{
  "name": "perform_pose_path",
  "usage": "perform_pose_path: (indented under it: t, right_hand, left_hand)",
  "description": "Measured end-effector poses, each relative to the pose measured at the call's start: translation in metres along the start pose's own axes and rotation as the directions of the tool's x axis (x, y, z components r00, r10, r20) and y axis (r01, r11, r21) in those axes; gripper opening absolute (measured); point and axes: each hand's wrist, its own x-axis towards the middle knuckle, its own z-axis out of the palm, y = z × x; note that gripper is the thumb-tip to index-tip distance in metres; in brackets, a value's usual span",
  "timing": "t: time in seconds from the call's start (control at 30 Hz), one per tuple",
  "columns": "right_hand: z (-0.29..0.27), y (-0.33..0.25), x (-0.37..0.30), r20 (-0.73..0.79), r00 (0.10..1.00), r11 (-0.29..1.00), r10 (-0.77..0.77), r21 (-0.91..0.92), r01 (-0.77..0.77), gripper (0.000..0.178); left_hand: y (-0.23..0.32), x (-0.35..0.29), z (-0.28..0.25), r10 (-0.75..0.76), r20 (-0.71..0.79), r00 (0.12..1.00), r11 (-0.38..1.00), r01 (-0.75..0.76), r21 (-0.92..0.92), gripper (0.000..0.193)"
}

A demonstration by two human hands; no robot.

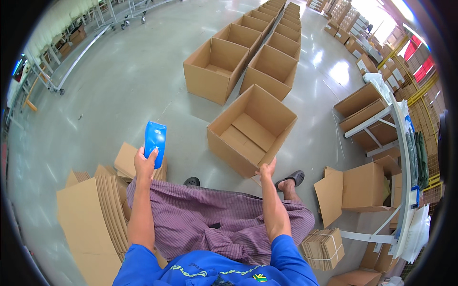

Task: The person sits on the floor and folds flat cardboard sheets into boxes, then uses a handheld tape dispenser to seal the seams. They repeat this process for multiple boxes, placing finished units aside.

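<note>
Head view. Item: left hand [144, 163], left of centre, fingers wrapped round a blue plastic hand tool [155, 133], thumb across its face, the broad end pointing up the frame. Item: right hand [267, 168], just below centre, touching the lower right edge of an open brown cardboard carton [230, 148]; how tightly its fingers close cannot be told. Carton at centre, mouth facing the camera, flat bottom panels visible, turned at an angle to the rows beyond. Item: two rows of open cartons, left row [206, 81] and right row [268, 85], side by side, running to the top edge. Item: flattened cardboard stack [82, 221], lower left. Item: tied cardboard bundle [332, 246], lower right, pale strap. Item: carton with open flaps [363, 187], right, near a white-framed table [404, 209]. Item: wheeled metal rack [78, 51], upper left. Item: dark clog [297, 178], beside the right hand.
</note>
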Motion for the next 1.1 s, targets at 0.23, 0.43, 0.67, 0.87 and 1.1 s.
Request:
perform_pose_path:
  t: [0.23, 0.43, 0.67, 0.87, 1.1]
  right_hand:
    - [0.015, -0.028, 0.063, -0.134, 0.991, 0.993, -0.017, -0.119, 0.001, 0.056]
    - [0.035, -0.056, 0.096, -0.048, 0.999, 1.000, -0.024, 0.018, 0.025, 0.046]
    - [0.032, -0.051, 0.127, 0.079, 0.986, 0.937, -0.150, 0.330, 0.116, 0.048]
    - [-0.031, 0.030, 0.062, 0.415, 0.907, 0.907, -0.065, -0.354, 0.227, 0.048]
    - [-0.122, 0.033, -0.114, 0.861, 0.492, 0.906, 0.130, -0.305, 0.294, 0.052]
  left_hand:
    - [0.003, 0.002, 0.009, -0.027, 0.026, 0.999, 0.999, 0.026, 0.020, 0.031]
    - [0.001, 0.003, 0.013, -0.040, 0.077, 0.996, 0.999, 0.042, -0.023, 0.030]
    - [0.002, 0.005, 0.024, -0.006, 0.068, 0.998, 1.000, 0.007, -0.016, 0.026]
    - [0.022, -0.006, 0.057, 0.103, 0.048, 0.993, 0.994, -0.102, -0.033, 0.026]
    - [0.081, -0.066, 0.084, 0.277, 0.003, 0.961, 0.843, -0.241, -0.481, 0.023]
